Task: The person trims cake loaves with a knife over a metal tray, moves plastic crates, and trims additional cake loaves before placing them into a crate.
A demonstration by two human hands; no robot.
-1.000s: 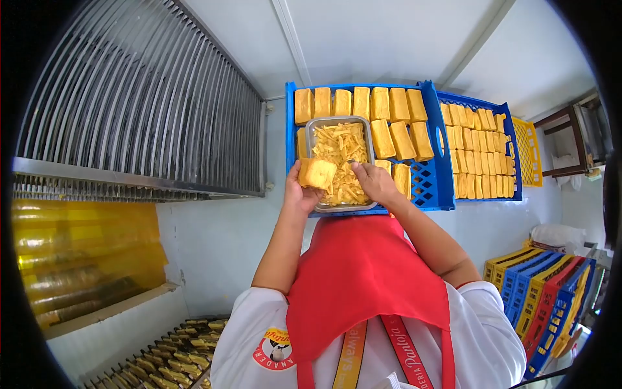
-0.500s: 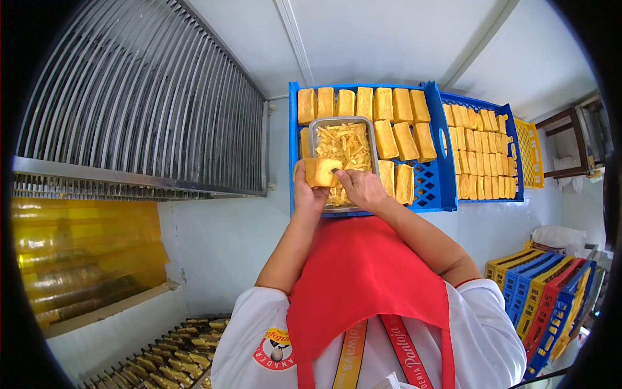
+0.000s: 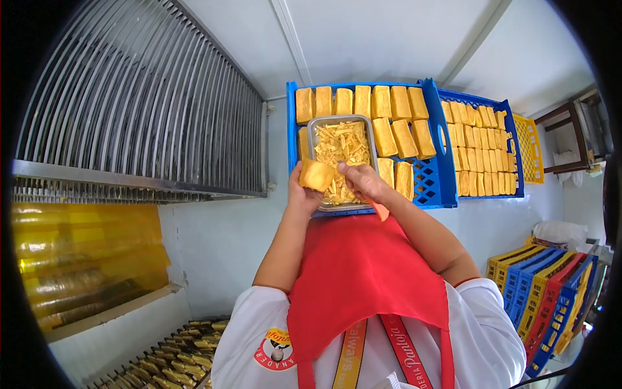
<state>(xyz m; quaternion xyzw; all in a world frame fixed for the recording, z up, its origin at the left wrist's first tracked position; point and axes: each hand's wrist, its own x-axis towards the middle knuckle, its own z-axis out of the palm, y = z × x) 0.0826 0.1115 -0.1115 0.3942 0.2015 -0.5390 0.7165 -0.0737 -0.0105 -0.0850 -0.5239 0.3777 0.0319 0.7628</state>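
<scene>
My left hand (image 3: 302,192) is closed round a yellow bread block (image 3: 316,175) over the lower left of a metal pan (image 3: 312,137). Pale yellow strips and trimmings (image 3: 341,144) fill the pan. Just right of the block, my right hand (image 3: 364,179) grips a tool with an orange handle (image 3: 378,209); its blade is hidden. The pan rests in a blue crate (image 3: 442,165), among golden bread blocks (image 3: 400,104) standing in rows.
A second blue crate (image 3: 516,162) with rows of smaller pieces is at the right, beside a yellow crate (image 3: 531,149). Stacked crates (image 3: 541,292) stand lower right. A metal rack (image 3: 142,97) fills the upper left, above a yellow plastic sheet (image 3: 91,253).
My right hand has drawn back from the bread block and turned, so the orange handle shows. The block, which was against the tool, has tilted and shifted slightly in my left hand.
</scene>
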